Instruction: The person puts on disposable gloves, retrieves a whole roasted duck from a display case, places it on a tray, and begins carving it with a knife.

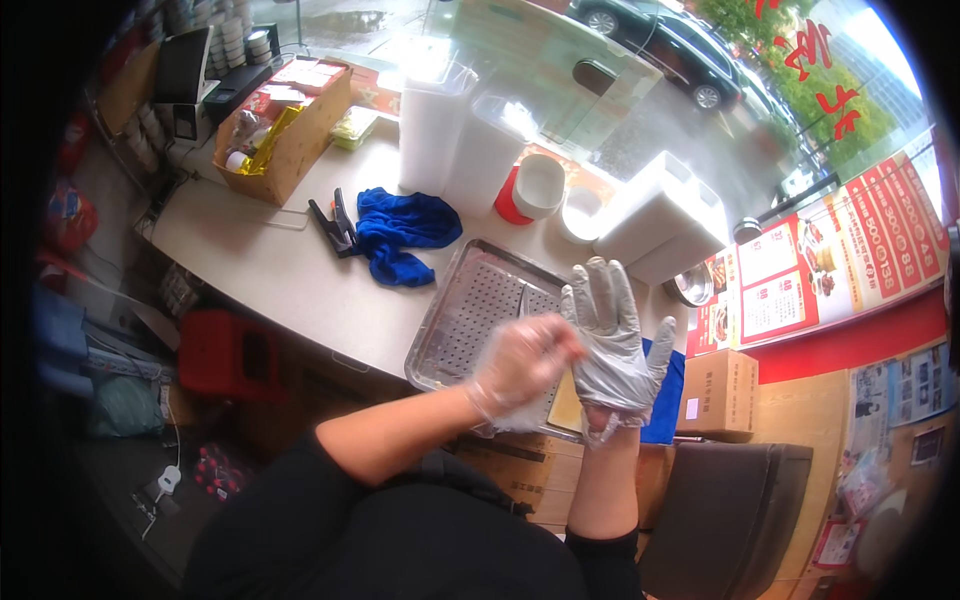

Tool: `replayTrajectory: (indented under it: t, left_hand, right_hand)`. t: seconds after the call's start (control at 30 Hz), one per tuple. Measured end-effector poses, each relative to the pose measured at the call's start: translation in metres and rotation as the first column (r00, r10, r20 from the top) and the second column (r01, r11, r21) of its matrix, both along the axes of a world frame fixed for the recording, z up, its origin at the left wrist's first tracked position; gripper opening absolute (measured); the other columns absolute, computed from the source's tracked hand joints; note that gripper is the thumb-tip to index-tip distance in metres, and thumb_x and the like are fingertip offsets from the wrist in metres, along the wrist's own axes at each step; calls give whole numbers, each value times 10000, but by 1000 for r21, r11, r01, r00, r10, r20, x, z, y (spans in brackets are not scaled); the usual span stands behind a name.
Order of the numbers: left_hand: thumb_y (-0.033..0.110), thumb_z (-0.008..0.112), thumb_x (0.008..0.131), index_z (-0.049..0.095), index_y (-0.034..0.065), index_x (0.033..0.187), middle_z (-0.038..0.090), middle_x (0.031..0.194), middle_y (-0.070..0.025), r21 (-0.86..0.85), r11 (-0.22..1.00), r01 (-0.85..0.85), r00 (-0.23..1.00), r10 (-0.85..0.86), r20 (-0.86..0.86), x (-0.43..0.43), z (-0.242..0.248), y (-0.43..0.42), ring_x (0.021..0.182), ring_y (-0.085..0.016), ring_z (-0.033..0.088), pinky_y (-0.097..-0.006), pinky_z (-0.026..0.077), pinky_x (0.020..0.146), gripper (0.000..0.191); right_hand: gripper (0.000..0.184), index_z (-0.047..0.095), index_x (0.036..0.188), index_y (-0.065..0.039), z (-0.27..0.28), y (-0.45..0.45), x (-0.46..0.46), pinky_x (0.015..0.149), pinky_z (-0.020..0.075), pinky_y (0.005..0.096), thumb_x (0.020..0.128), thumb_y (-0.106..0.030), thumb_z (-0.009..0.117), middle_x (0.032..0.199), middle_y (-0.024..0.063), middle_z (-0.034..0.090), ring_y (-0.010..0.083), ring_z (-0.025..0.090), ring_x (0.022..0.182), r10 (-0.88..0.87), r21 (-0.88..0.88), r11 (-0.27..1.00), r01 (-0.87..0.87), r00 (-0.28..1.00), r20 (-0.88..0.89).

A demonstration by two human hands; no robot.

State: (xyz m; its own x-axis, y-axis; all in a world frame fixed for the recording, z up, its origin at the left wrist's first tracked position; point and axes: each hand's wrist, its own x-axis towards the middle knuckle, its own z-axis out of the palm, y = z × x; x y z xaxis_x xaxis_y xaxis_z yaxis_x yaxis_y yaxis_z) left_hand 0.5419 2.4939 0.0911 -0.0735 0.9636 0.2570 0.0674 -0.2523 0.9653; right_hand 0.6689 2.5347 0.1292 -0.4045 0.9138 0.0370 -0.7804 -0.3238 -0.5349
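Observation:
My right hand (615,349), in a thin whitish disposable glove, is held palm up over the right end of a metal tray, its fingers spread and nothing in it. Beside its palm is my left hand (521,364), in a clear plastic glove and blurred, with bent fingers. Whether those fingertips pinch the right glove is unclear. Beneath both hands the metal tray (429,337) holds a perforated metal plate (487,296). A pale yellow slab (566,409) shows at the tray's near right side, partly covered by the hands.
On the white counter (232,240) lie a blue cloth (405,229) and a black clamp-like tool (336,225). Tall white containers (431,135), a white tub (540,187) and white blocky containers (660,217) line the glass. A cardboard box (289,142) stands left; another carton (718,394) sits right.

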Motion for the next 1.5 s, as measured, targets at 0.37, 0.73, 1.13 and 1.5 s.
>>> replayTrajectory:
  t: [0.37, 0.73, 1.13, 1.5]
  left_hand:
    - [194, 620, 962, 623, 34, 1093, 651, 975, -7, -76, 907, 415, 675, -250, 694, -18, -59, 57, 894, -73, 577, -259, 457, 843, 206]
    - [160, 680, 914, 613, 24, 1051, 625, 930, -19, -242, 953, 181, 771, 15, 636, -16, -60, 54, 828, -101, 558, -259, 468, 757, 205]
    - [90, 802, 661, 696, 61, 907, 661, 801, -85, 506, 843, 182, 873, 98, -478, -9, 5, -1, 736, -260, 648, -361, 526, 660, 269]
    - [59, 646, 692, 541, 65, 723, 545, 671, -97, 381, 905, 187, 731, 131, -670, 11, -2, -2, 668, -289, 585, -402, 488, 608, 109]
  right_hand:
    - [829, 211, 1517, -7, 11, -12, -6, 1201, 151, 439, 955, -592, 386, 1569, 180, 251, 313, 209, 1464, 63, -103, 992, -79, 987, -151]
    - [799, 271, 1500, -18, -1, -19, -13, 1220, 103, 454, 949, -575, 424, 1547, 147, 314, 265, 226, 1459, -61, 25, 998, 62, 997, -54]
    - [840, 196, 1513, -14, -26, 15, -11, 1199, 144, 359, 942, -553, 494, 1567, 150, 269, 243, 259, 1437, -162, -95, 985, 141, 951, -264]
    - [832, 199, 1513, -3, -48, 22, -17, 1209, 91, 417, 962, -593, 399, 1583, 151, 209, 274, 163, 1467, -222, 93, 972, 216, 973, 60]
